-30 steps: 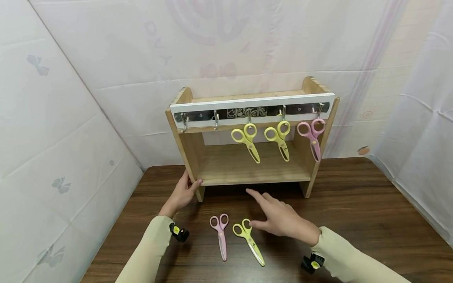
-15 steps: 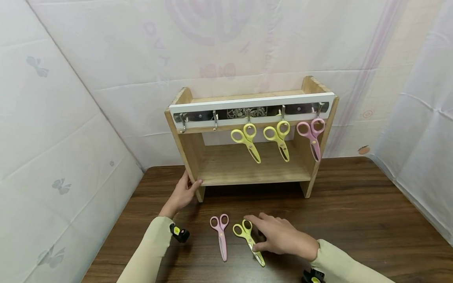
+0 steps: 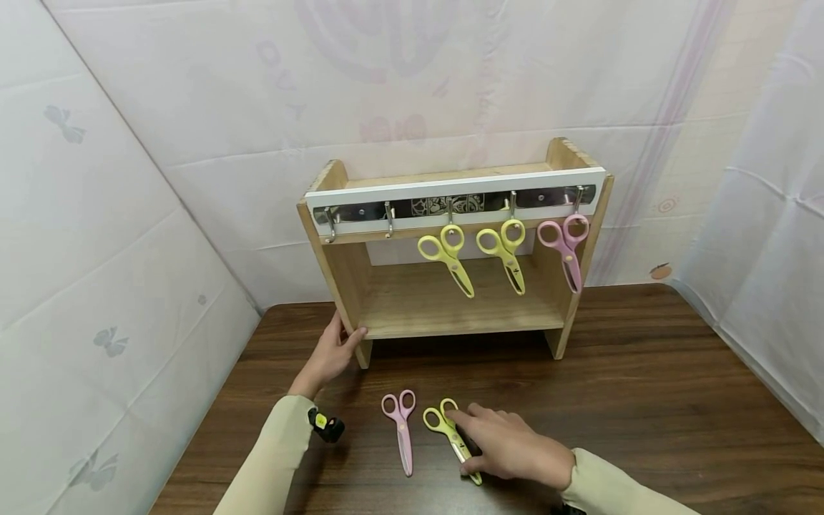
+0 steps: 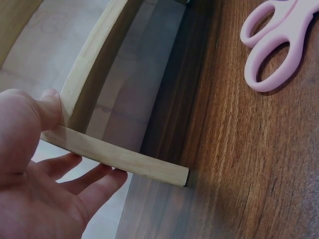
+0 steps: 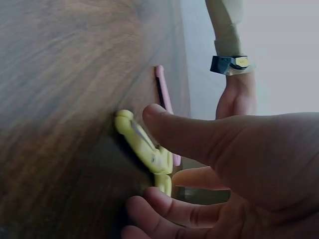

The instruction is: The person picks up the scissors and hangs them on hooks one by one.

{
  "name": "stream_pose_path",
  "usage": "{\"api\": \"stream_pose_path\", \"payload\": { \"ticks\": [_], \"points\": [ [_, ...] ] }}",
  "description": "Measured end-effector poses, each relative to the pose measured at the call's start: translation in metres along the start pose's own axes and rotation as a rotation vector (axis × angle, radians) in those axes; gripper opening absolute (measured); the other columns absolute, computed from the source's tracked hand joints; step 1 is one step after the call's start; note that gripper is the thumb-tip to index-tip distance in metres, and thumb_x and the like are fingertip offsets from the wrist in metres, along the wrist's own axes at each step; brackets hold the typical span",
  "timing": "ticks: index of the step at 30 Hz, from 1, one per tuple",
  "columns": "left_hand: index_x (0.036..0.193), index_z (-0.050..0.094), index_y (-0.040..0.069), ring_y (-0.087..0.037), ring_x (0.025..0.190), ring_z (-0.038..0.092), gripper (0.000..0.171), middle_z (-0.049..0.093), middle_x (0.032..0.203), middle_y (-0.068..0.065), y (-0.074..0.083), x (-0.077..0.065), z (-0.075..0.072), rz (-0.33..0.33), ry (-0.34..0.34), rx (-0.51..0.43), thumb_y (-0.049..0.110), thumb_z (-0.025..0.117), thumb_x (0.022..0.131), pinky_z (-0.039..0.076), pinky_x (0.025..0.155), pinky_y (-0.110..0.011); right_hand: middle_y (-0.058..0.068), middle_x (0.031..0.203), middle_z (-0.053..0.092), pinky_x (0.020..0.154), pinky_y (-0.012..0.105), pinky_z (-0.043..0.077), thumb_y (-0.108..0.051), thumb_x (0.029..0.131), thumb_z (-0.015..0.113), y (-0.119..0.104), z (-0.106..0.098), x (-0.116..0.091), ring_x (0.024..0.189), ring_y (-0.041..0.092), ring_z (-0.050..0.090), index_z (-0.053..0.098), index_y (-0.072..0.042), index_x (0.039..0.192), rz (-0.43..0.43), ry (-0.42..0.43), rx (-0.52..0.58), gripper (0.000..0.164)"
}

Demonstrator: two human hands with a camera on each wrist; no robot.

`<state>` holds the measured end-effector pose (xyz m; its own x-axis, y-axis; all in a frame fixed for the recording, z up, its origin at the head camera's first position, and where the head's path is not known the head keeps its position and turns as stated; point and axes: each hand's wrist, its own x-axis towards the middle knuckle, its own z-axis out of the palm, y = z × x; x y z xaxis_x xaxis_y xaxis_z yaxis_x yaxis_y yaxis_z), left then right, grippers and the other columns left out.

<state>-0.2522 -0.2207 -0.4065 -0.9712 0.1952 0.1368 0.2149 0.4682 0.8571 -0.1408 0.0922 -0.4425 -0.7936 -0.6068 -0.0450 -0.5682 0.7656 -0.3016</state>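
Note:
My left hand (image 3: 328,361) grips the lower left side panel of a small wooden shelf (image 3: 399,307), thumb in front and fingers behind the panel (image 4: 114,155). On the table in front of the shelf lie pink scissors (image 3: 403,434) and yellow scissors (image 3: 460,447), handles toward the shelf. My right hand (image 3: 505,443) is low over the yellow scissors, its index finger at the handle and its thumb by the blades. The right wrist view shows thumb and fingers spread apart around the yellow scissors (image 5: 148,155). Part of the blades is hidden by the hand.
A metal hook rail (image 3: 450,206) runs along the shelf's white front board. Two yellow pairs of scissors (image 3: 455,268) and one pink pair (image 3: 568,250) hang on the middle and right hooks. Two hooks at the left (image 3: 389,220) hold nothing. Patterned sheets (image 3: 438,86) surround the table.
My right hand has come down and back toward me, from in front of the shelf to the yellow scissors. The left hand has stayed on the shelf panel.

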Motion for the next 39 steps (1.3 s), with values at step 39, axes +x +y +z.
{"api": "stream_pose_path", "payload": {
  "ticks": [39],
  "points": [
    [0.156, 0.015, 0.014, -0.041, 0.131, 0.042, 0.064, 0.04, 0.143, -0.025, 0.004, -0.001, 0.0, 0.0, -0.004, -0.008, 0.015, 0.05, 0.103, 0.042, 0.101, -0.057, -0.013, 0.084, 0.052, 0.049, 0.027, 0.039, -0.021, 0.081, 0.08, 0.022, 0.005, -0.01, 0.07, 0.006, 0.05, 0.066, -0.024, 0.122, 0.0, 0.061, 0.097, 0.044]
  ]
}}
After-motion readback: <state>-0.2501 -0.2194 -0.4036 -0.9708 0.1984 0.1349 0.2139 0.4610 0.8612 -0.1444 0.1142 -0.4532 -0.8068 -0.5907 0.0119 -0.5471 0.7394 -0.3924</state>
